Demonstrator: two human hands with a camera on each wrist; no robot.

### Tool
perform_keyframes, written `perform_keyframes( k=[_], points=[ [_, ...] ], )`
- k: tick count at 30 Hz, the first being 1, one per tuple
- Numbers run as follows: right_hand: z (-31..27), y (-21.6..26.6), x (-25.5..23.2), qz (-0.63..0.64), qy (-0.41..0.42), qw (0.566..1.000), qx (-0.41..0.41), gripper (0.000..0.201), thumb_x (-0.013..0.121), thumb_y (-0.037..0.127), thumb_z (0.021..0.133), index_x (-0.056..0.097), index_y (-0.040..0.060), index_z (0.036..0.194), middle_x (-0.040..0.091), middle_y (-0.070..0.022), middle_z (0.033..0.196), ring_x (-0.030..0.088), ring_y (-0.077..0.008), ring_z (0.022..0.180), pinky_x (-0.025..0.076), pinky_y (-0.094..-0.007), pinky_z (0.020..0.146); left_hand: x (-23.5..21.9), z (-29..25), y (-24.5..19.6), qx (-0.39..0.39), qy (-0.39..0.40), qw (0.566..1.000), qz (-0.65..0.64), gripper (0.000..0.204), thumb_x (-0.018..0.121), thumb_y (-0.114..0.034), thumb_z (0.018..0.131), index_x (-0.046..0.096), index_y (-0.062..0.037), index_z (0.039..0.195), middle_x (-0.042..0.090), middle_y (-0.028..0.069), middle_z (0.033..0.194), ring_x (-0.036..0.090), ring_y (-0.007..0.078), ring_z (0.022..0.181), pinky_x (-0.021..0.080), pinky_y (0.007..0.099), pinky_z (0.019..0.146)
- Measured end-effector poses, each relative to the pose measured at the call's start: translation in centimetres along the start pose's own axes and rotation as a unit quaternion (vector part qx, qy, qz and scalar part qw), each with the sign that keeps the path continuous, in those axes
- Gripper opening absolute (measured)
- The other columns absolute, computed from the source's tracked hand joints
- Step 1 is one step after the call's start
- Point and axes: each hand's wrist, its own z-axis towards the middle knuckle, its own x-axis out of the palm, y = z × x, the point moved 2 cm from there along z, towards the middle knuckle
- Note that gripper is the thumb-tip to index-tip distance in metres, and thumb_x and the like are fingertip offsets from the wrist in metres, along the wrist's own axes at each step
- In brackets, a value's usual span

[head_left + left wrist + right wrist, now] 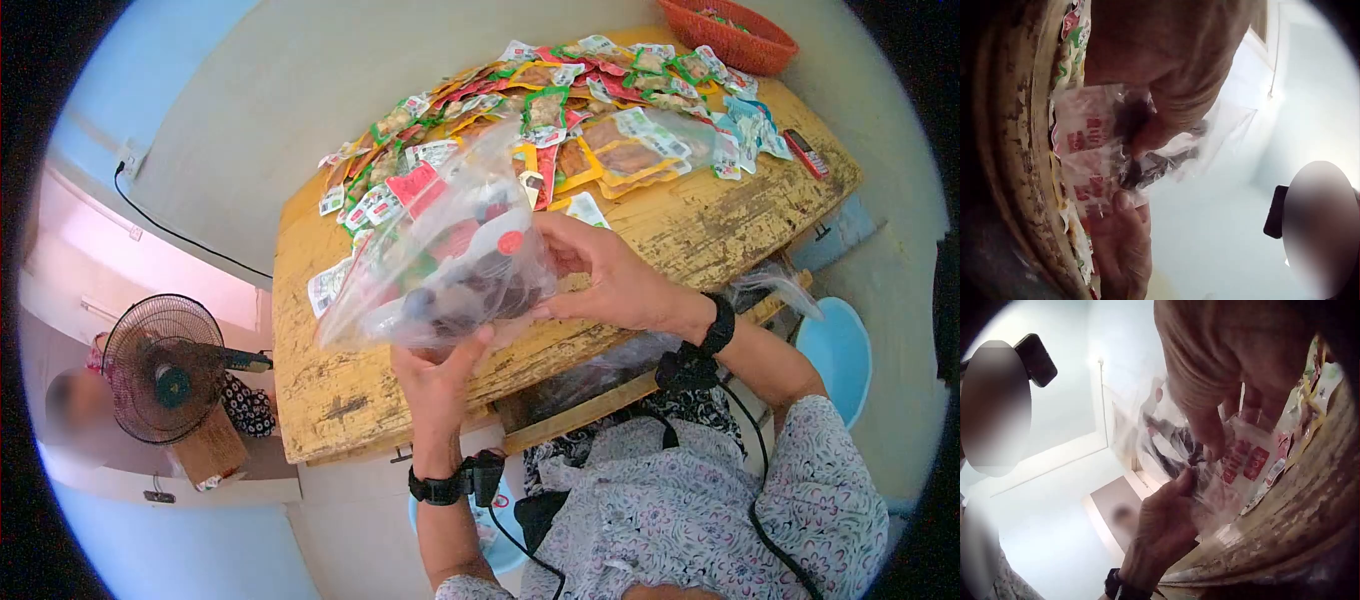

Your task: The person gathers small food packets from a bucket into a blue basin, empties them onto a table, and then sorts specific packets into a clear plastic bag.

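Both hands hold a clear plastic bag (pixel 460 262) above the near half of the table, with dark and pale packed pieces inside it. My left hand (pixel 437 385) grips its lower edge, thumb on the near side. On the bag's right side, my right hand (pixel 615 285) pinches the plastic between thumb and fingers. Red print shows on the bag (pixel 1088 134) in the left wrist view. The right wrist view has the thumbs of the left hand (pixel 1163 519) and right hand (pixel 1229 356) close together on the plastic. Exactly what the dark pieces are, I cannot tell.
A broad heap of small food packets (pixel 545 105) covers the back of the worn yellow table (pixel 700 240). A red basket (pixel 735 40) stands at the far right, near a red phone (pixel 806 153). Below are a blue basin (pixel 835 360), a fan (pixel 165 370) and a seated person.
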Motion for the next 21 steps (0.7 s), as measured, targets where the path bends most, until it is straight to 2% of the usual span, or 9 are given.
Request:
perform_keyframes(
  k=[2, 5, 8, 11, 14, 17, 20, 21],
  points=[
    [0.0, 1.1, -0.2, -0.093, -0.007, 0.995, -0.022, 0.081, 0.081, 0.015, 0.078, 0.042, 0.0018, 0.148, 0.060, -0.0158, 0.133, 0.061, -0.0237, 0.117, 0.051, -0.0381, 0.099, -0.4, 0.2, -0.2, -0.038, 0.016, 0.999, 0.022, 0.062, 0.082, -0.004, 0.078, 0.054, 0.0027, 0.132, 0.065, 0.0117, 0.122, 0.064, 0.0215, 0.109, 0.051, 0.0351, 0.095],
    [0.1, -0.6, 0.1, -0.105, -0.010, 0.994, 0.015, 0.072, 0.084, 0.018, 0.079, 0.048, 0.0024, 0.140, 0.064, -0.0117, 0.118, 0.060, -0.0192, 0.109, 0.049, -0.0353, 0.096, -0.5, 0.4, 0.5, -0.084, 0.013, 0.995, 0.046, 0.059, 0.083, -0.004, 0.078, 0.056, 0.0026, 0.131, 0.066, 0.0115, 0.121, 0.063, 0.0208, 0.109, 0.050, 0.0348, 0.095],
    [-0.1, -0.5, -0.1, -0.095, 0.003, 0.995, 0.008, 0.072, 0.085, 0.021, 0.079, 0.049, 0.0021, 0.139, 0.064, -0.0107, 0.117, 0.061, -0.0190, 0.107, 0.050, -0.0348, 0.093, -0.4, 0.2, 0.3, -0.064, 0.018, 0.997, 0.035, 0.056, 0.083, -0.005, 0.078, 0.058, 0.0024, 0.128, 0.066, 0.0110, 0.120, 0.064, 0.0204, 0.106, 0.050, 0.0341, 0.094],
    [0.2, 0.0, -0.6, -0.145, 0.016, 0.989, -0.002, 0.072, 0.085, 0.022, 0.079, 0.050, 0.0021, 0.139, 0.065, -0.0096, 0.115, 0.061, -0.0188, 0.104, 0.050, -0.0353, 0.092, -0.8, 0.7, 0.1, -0.017, 0.032, 0.999, -0.001, 0.054, 0.083, -0.005, 0.079, 0.060, 0.0019, 0.128, 0.067, 0.0105, 0.118, 0.064, 0.0200, 0.105, 0.051, 0.0336, 0.094],
    [0.5, 0.4, -0.3, -0.043, 0.022, 0.999, 0.019, 0.071, 0.085, 0.020, 0.080, 0.050, 0.0027, 0.139, 0.066, -0.0093, 0.110, 0.061, -0.0175, 0.102, 0.050, -0.0351, 0.091, -0.6, 0.8, -1.2, -0.015, 0.030, 0.999, 0.019, 0.053, 0.083, -0.005, 0.079, 0.061, 0.0013, 0.127, 0.067, 0.0102, 0.119, 0.065, 0.0193, 0.105, 0.051, 0.0338, 0.093],
    [0.6, 0.5, -0.3, -0.035, 0.030, 0.999, 0.003, 0.069, 0.083, 0.017, 0.082, 0.050, 0.0030, 0.140, 0.067, -0.0080, 0.108, 0.061, -0.0163, 0.101, 0.050, -0.0341, 0.091, -0.1, 1.0, -2.0, 0.002, 0.008, 1.000, 0.008, 0.048, 0.082, -0.012, 0.079, 0.065, 0.0016, 0.123, 0.069, 0.0105, 0.115, 0.067, 0.0214, 0.104, 0.053, 0.0356, 0.093],
    [1.0, 1.2, -1.4, -0.182, 0.054, 0.982, 0.004, 0.069, 0.081, 0.015, 0.084, 0.048, 0.0027, 0.143, 0.067, -0.0068, 0.112, 0.062, -0.0144, 0.102, 0.051, -0.0326, 0.090, -0.6, 1.6, -2.6, 0.036, 0.029, 0.999, 0.003, 0.052, 0.079, -0.012, 0.083, 0.063, 0.0028, 0.129, 0.069, 0.0127, 0.119, 0.066, 0.0237, 0.109, 0.052, 0.0376, 0.098],
    [1.2, 1.8, -1.7, -0.117, 0.050, 0.992, 0.002, 0.065, 0.079, 0.015, 0.086, 0.049, 0.0025, 0.142, 0.067, -0.0066, 0.115, 0.062, -0.0137, 0.102, 0.051, -0.0320, 0.089, -0.8, 1.8, -2.9, 0.056, 0.037, 0.998, -0.001, 0.051, 0.077, -0.011, 0.084, 0.062, 0.0030, 0.130, 0.069, 0.0133, 0.120, 0.066, 0.0241, 0.110, 0.051, 0.0380, 0.099]
  ],
)
